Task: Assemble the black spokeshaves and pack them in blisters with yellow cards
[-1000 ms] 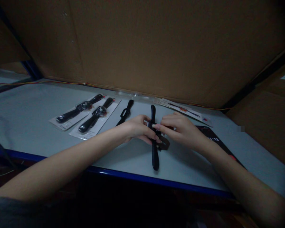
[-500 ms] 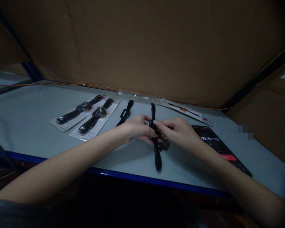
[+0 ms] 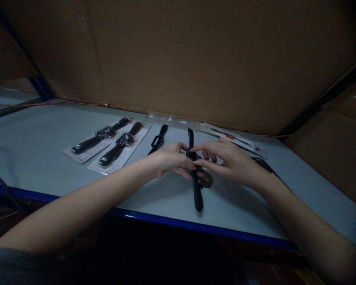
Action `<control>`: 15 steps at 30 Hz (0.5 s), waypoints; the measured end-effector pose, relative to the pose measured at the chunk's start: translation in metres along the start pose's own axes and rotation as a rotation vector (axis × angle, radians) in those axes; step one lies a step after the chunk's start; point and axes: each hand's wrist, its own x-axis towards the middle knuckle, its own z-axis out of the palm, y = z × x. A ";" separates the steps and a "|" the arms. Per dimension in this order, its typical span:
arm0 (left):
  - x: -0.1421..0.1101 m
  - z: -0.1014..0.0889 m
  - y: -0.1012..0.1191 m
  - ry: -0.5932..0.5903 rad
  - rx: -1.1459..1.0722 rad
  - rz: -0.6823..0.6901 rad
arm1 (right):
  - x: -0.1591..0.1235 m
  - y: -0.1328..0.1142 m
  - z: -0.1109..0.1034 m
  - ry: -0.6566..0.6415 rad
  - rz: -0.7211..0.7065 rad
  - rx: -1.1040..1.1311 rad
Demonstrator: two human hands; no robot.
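Observation:
My left hand is closed around the middle of a black spokeshave, whose two handles point away from me and toward the table's front edge. My right hand reaches in from the other side. Its thumb and index fingertips touch the tool's middle part, a small gap between them; the exact part under them is too dark to make out. Just right of the tool lies a dark angular patch, piece or shadow I cannot tell. Beyond my left wrist rests a second bare spokeshave body, partly hidden.
Two carded spokeshaves in clear blisters lie to the left. Clear plastic shells and a printed card sit at the back against a cardboard wall. A phone is mostly covered by my right arm.
My right hand has shifted its hold, with index finger and thumb now farther apart on the tool's middle. The right forearm now covers most of the phone. The left hand stays in place.

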 end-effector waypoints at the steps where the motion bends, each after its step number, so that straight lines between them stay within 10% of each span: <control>1: 0.000 -0.001 -0.001 -0.012 -0.002 0.005 | 0.000 0.000 -0.002 -0.021 -0.023 0.033; 15: -0.002 0.002 0.001 0.017 0.007 -0.004 | 0.002 -0.002 0.000 -0.058 0.059 0.183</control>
